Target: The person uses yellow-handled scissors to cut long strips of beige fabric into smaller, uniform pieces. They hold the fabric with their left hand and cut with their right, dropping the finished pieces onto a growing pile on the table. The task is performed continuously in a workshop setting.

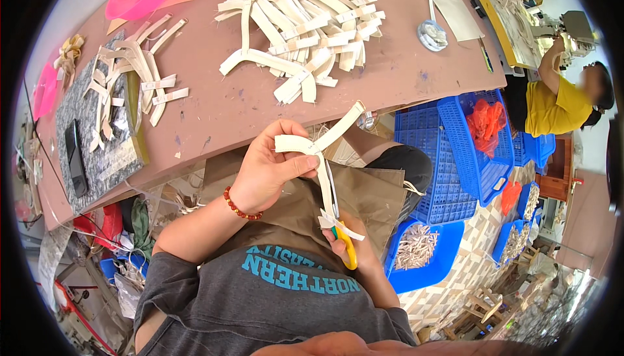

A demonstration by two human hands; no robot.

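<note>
Pinched between the thumb and fingers of my left hand [263, 172] is a cream, Y-shaped fabric strap piece [339, 126], held in front of the table's near edge. One of its arms points up and to the right, and its long leg hangs down toward my right hand [366, 247]. Closed around a pair of scissors with yellow and green handles [350, 255], my right hand has the blades running up alongside that leg. The leg's lower end lies by the scissors' pivot. Whether the blades touch the fabric, I cannot tell.
On the brown table [396, 79] lies a large heap of similar straps [299, 27]. More straps [140, 63] lie leftward by a stone slab with a phone [75, 158]. Blue crates [432, 161] and a blue tub [442, 262] stand at right. Beyond sits a person in yellow [552, 109].
</note>
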